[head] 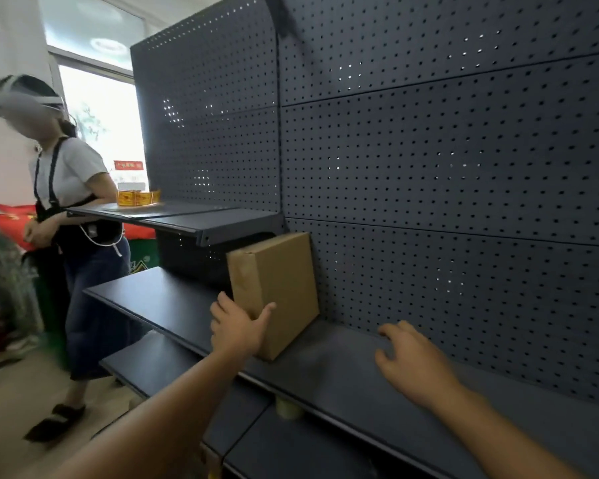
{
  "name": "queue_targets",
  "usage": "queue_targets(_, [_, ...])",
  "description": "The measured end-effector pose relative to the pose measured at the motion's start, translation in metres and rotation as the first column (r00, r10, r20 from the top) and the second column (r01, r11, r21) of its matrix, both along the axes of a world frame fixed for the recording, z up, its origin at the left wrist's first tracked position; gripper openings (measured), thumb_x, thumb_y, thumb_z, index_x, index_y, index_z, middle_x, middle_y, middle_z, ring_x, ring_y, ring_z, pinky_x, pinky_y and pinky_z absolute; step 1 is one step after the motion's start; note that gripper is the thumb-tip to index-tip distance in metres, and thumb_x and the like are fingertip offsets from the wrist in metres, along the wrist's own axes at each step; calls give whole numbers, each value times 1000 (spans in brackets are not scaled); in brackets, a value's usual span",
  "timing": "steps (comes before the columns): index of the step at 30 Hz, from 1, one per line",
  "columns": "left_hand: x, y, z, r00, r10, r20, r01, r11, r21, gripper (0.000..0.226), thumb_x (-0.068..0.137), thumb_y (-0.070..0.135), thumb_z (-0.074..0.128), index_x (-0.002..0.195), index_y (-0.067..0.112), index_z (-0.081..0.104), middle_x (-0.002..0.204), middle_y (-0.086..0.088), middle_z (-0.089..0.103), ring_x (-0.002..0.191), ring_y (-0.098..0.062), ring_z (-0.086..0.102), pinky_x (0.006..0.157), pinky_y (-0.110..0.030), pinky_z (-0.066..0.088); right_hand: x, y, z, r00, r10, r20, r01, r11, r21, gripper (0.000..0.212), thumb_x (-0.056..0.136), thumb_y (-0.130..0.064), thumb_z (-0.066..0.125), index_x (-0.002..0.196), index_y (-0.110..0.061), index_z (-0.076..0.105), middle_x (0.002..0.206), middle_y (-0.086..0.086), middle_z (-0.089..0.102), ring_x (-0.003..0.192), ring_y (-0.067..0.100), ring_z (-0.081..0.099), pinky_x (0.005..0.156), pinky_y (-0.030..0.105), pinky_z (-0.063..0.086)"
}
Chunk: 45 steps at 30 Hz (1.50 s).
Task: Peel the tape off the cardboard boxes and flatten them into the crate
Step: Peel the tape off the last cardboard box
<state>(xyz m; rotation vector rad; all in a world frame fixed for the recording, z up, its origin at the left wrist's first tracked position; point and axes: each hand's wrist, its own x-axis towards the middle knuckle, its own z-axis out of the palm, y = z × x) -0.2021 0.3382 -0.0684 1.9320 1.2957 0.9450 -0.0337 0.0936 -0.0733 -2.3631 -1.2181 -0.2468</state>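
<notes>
A closed brown cardboard box (277,285) stands upright on the dark metal shelf (343,371), close to the pegboard back wall. Clear tape runs down its left face. My left hand (237,326) is at the box's near lower corner, thumb on the front face and fingers round the left side. My right hand (412,357) hovers over the shelf to the right of the box, fingers loosely bent, holding nothing. No crate is in view.
A dark pegboard wall (446,167) backs the shelves. A higher shelf (187,219) at left carries yellow label rolls (137,197). A roll of tape (287,407) sits on the lower shelf. Another person (70,219) stands at the left.
</notes>
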Motion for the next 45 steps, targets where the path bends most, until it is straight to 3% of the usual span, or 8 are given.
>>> queue_targets(5, [25, 35, 5, 991, 21, 129, -3, 991, -135, 140, 74, 77, 72, 162, 11, -15, 171, -14, 0, 153, -45, 16, 121, -60, 25, 18, 19, 3, 1000, -27, -9, 27, 999, 20, 38, 102, -37, 48, 138, -25, 53, 127, -8, 51, 107, 13, 57, 87, 34, 53])
queue_targets(9, [42, 57, 3, 980, 13, 198, 26, 981, -191, 146, 67, 76, 80, 163, 15, -10, 169, -15, 11, 150, -46, 25, 120, -61, 28, 26, 28, 4, 999, -40, -12, 40, 999, 7, 39, 103, -39, 46, 139, -25, 52, 127, -9, 50, 104, 12, 58, 84, 34, 54])
queue_targets(16, [56, 42, -6, 956, -75, 283, 88, 996, -33, 101, 67, 59, 90, 136, 22, 26, 141, -9, 39, 128, -36, 48, 105, -55, 48, 26, 30, 10, 999, -31, -33, 31, 999, 14, 38, 104, -38, 45, 139, -25, 51, 126, -8, 50, 100, 13, 58, 83, 36, 54])
queue_targets(23, [60, -27, -3, 929, -249, 273, 241, 968, 63, 86, 67, 68, 85, 117, 32, 25, 121, 8, 52, 99, -17, 59, 83, -42, 54, 18, 4, 22, 991, -1, -130, 20, 989, 147, 40, 104, -38, 50, 141, -23, 53, 130, -6, 51, 104, 13, 59, 90, 37, 54])
queue_targets(30, [78, -101, -4, 869, -379, 318, 401, 916, -4, 89, 64, 75, 83, 117, 33, 25, 117, 16, 56, 100, -11, 62, 89, -45, 57, 21, -35, 38, 975, -20, -222, 95, 939, 331, 48, 105, -42, 49, 146, -18, 47, 137, -1, 48, 113, 15, 54, 89, 29, 45])
queue_targets(35, [83, -133, -10, 827, -420, 372, 443, 896, 26, 95, 61, 81, 80, 126, 41, 23, 124, 19, 53, 108, -8, 60, 94, -45, 56, 20, -30, 36, 891, 70, -449, 86, 945, 317, 63, 105, -56, 41, 157, -21, 37, 157, 0, 41, 142, 19, 41, 116, 38, 37])
queue_targets(41, [83, -144, -9, 721, -504, 476, 548, 835, 54, 81, 76, 83, 66, 135, 41, 29, 129, 16, 56, 114, -3, 60, 99, -38, 54, 0, -16, 33, 715, 221, -663, 66, 923, 379, 83, 89, -86, 31, 151, -32, 44, 148, -7, 52, 137, 17, 47, 116, 49, 40])
queue_targets(45, [86, -149, -1, 689, -438, 577, 540, 842, -6, 52, 96, 74, 34, 130, 37, 45, 121, 8, 65, 108, -7, 63, 86, -29, 49, -9, -12, 39, 690, 233, -686, 102, 906, 410, 79, 93, -81, 29, 149, -28, 43, 140, -5, 52, 125, 16, 50, 113, 45, 41])
